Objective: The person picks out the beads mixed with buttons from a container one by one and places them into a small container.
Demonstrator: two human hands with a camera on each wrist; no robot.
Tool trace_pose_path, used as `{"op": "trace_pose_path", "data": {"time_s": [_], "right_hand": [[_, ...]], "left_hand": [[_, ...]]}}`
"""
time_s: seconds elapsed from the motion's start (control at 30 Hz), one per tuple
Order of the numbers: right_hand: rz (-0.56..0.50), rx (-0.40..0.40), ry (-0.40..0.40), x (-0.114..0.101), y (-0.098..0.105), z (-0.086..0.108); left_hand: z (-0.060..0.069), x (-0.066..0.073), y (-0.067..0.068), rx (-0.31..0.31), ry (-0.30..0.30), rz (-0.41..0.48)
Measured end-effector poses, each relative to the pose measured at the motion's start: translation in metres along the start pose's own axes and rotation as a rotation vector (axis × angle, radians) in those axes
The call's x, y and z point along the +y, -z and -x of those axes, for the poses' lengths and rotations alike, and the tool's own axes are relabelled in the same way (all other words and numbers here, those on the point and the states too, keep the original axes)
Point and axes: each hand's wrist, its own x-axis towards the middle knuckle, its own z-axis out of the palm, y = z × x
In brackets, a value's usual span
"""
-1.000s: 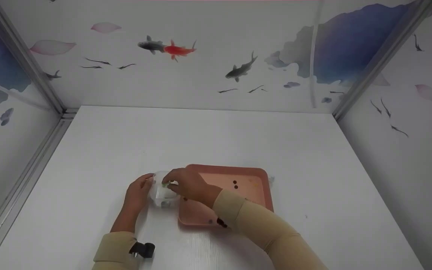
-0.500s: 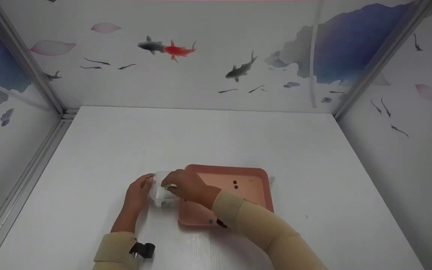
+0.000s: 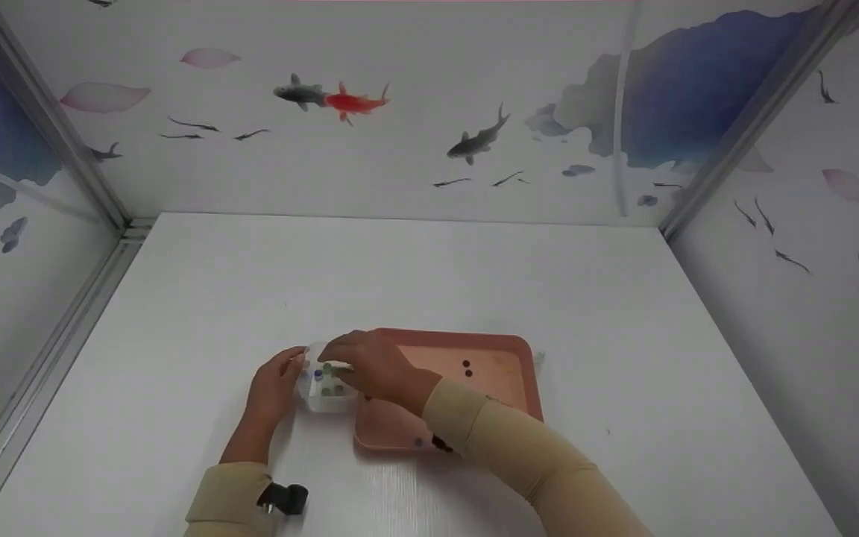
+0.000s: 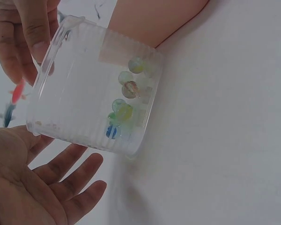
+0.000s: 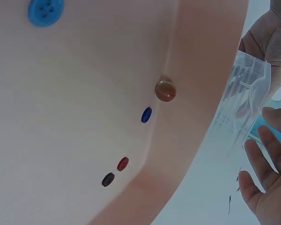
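A clear plastic tub (image 3: 325, 406) stands at the left edge of a pinkish-orange tray (image 3: 459, 339). Several glass marbles (image 4: 124, 111), green, clear and blue, lie at its bottom in the left wrist view. My left hand (image 3: 273, 391) touches the tub's left side with fingers (image 4: 82, 201) extended and spread. Above the tub's mouth is my right hand (image 3: 377, 365); its fingers (image 5: 257, 164) are apart, with nothing seen between them. On the tray, the right wrist view shows a brown marble (image 5: 165, 91), a large blue button (image 5: 47, 11) and smaller buttons, including a red one (image 5: 123, 163).
Two dark buttons (image 3: 467, 368) lie toward the tray's right side. Something small and clear (image 3: 540, 359) sits just outside the tray's right edge. Walls printed with fish enclose the white table (image 3: 400, 276) at the back and sides.
A second ago the right fingers pinched a small greenish thing over the tub. They have since parted and hold nothing visible. Marbles show more clearly in the tub; the left hand has stayed still.
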Motion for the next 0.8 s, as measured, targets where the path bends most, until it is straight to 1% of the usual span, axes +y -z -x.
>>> {"op": "trace_pose_path", "data": {"time_s": [0.13,0.37,0.43,0.6,0.8], "right_hand": [[0.043,0.026,0.028,0.001,0.001,0.0],[0.123,0.024,0.041,0.001,0.005,0.004],[0.146,0.026,0.047,0.001,0.005,0.005],[0.202,0.046,0.045,0.002,0.006,0.008],[0.245,0.053,0.034,0.003,0.007,0.013]], "left_hand": [[-0.001,-0.001,0.0,-0.001,0.0,-0.011],[0.0,-0.001,0.001,-0.007,-0.02,0.003],[0.0,-0.001,0.002,-0.01,-0.018,0.008],[0.0,-0.001,0.001,-0.013,-0.011,0.003],[0.0,0.0,0.0,-0.005,-0.006,0.008]]}}
